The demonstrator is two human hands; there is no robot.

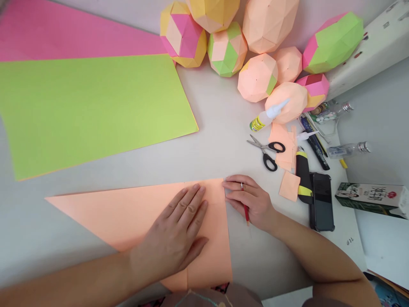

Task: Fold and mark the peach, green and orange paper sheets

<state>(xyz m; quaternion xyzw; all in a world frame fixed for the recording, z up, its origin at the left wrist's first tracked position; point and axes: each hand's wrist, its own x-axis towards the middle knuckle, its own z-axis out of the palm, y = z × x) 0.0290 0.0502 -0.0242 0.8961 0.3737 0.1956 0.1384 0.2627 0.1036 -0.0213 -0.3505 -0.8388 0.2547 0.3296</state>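
Note:
A large peach paper sheet (214,238) lies on the table before me, folded over, with a pointed corner at the left and a crease near its lower part. My left hand (175,230) rests flat on it, palm down, fingers stretched toward the upper right. At the sheet's upper right corner, my right hand (254,202) touches the edge with its fingertips. A red pencil (246,214) is tucked in that hand, its end sticking out below the fingers. The ring on one finger shows.
Green (96,111) and pink sheets (64,36) lie at the upper left. Faceted paper shapes (226,51) cluster at the back. Scissors (262,147), a glue bottle (263,119), peach scraps (290,186), a black-and-yellow tool (303,170), a phone (322,202) and a carton (370,198) are at the right.

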